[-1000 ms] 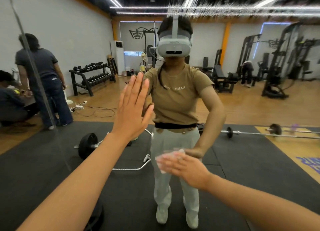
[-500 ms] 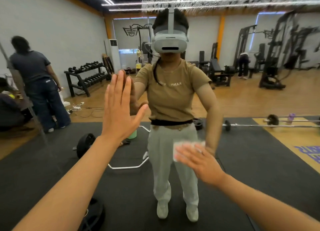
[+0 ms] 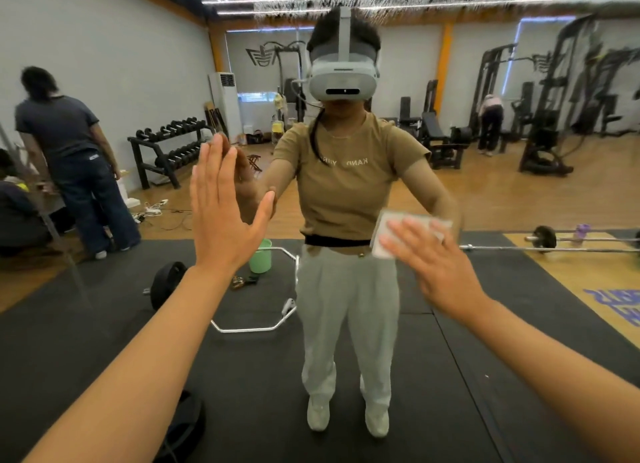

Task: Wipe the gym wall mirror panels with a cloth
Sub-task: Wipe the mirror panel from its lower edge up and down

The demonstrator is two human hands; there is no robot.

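Flat right palm presses the cloth to the mirror

The right hand (image 3: 436,265), fingers straight, pins the white cloth (image 3: 394,228) at its eleven o'clock against the mirror (image 3: 104,46); the left hand (image 3: 225,216), also spread flat, braces at nine o'clock, holding nothing.

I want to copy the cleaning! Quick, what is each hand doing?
Left hand: open, flat against the mirror, holding nothing.
Right hand: open, straight fingers pressing the white cloth on the mirror.

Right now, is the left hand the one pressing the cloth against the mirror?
No: the right hand presses the cloth to the mirror, while the left hand lies flat and bare on the glass.
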